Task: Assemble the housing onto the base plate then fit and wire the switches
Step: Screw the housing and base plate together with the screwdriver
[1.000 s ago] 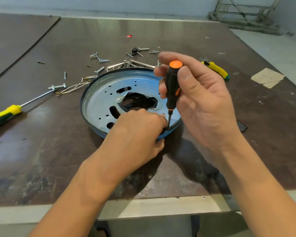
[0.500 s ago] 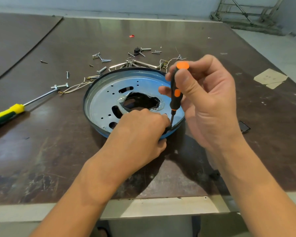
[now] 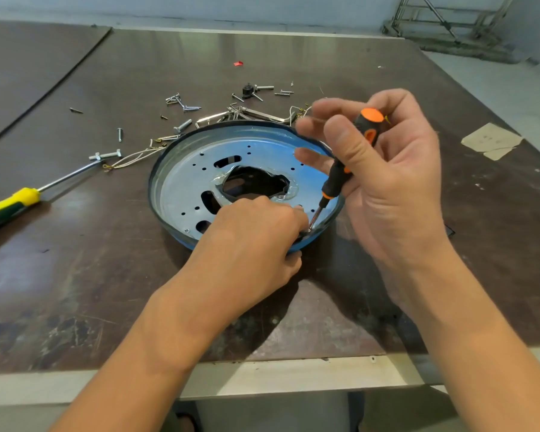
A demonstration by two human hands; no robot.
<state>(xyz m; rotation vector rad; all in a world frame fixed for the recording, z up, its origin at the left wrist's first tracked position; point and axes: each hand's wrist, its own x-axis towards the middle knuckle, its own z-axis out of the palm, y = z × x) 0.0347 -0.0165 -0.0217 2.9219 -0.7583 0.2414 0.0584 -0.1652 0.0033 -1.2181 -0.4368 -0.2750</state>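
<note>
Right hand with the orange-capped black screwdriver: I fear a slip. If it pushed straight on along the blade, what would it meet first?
Probably the right hand would drive the orange-capped black screwdriver against the left hand's fingertips, pinched at its tip by the round metal plate's near rim; depth is unclear.

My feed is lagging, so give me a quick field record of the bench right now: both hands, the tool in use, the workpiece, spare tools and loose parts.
right hand: grips black-and-orange screwdriver, tip down at near rim
left hand: fingers on the near rim beside the tip
workpiece: round blue-tinted metal plate, flat on brown table
spare tool: yellow-and-green screwdriver, far left, untouched
loose parts: silver screws and bolts behind the plate
</note>
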